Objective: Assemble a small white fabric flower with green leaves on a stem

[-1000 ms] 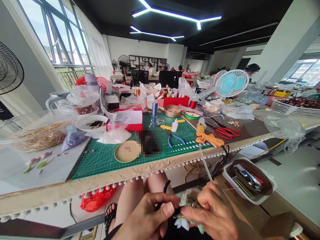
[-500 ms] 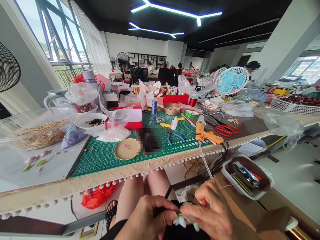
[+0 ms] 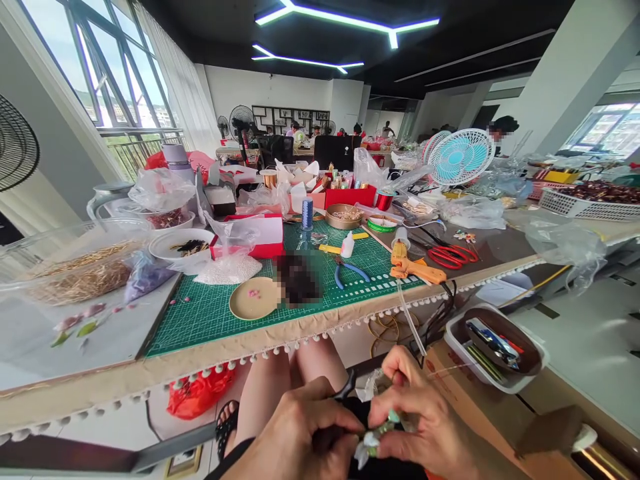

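Observation:
Over my lap, my left hand (image 3: 307, 427) pinches one side of a small flower piece (image 3: 370, 441) with pale petals and green parts. My right hand (image 3: 425, 420) grips the same piece from the other side, thumb and fingers pressed together. A thin thread or wire (image 3: 450, 369) stretches out to the right from the raised fingers of that hand. Fingers cover much of the piece, so its stem is hard to make out. On the table ahead are an orange glue gun (image 3: 417, 269), blue-handled pliers (image 3: 350, 272) and a tan dish (image 3: 254, 298) with pink bits.
A green cutting mat (image 3: 200, 333) covers the table front. It bears a blue thread spool (image 3: 307, 215) and a white bottle (image 3: 347, 245). Red scissors (image 3: 453, 257) lie farther right. A white bin (image 3: 537, 373) stands low at my right, and a blue fan (image 3: 463, 157) farther back.
Both hands have shifted slightly, and the flower piece has turned between the fingers, its green part now higher. The right hand's upper fingers have risen a little. The view has moved slightly.

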A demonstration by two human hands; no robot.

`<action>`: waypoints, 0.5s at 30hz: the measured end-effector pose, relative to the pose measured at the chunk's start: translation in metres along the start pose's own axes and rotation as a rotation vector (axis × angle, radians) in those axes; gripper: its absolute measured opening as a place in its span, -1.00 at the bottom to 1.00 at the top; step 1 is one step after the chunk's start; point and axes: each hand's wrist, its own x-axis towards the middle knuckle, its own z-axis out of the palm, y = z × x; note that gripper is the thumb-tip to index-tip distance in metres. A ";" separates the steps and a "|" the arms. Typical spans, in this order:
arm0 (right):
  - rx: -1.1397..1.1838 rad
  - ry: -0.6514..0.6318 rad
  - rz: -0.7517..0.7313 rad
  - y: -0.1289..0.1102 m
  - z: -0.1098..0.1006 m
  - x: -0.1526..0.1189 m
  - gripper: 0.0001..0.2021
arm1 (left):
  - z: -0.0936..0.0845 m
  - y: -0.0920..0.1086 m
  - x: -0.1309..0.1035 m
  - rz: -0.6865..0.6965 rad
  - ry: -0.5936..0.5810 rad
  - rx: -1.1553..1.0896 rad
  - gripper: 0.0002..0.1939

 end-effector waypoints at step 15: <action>1.048 0.048 0.866 -0.025 0.008 0.057 -0.58 | 0.014 -0.012 0.017 -0.534 0.105 -1.307 -0.61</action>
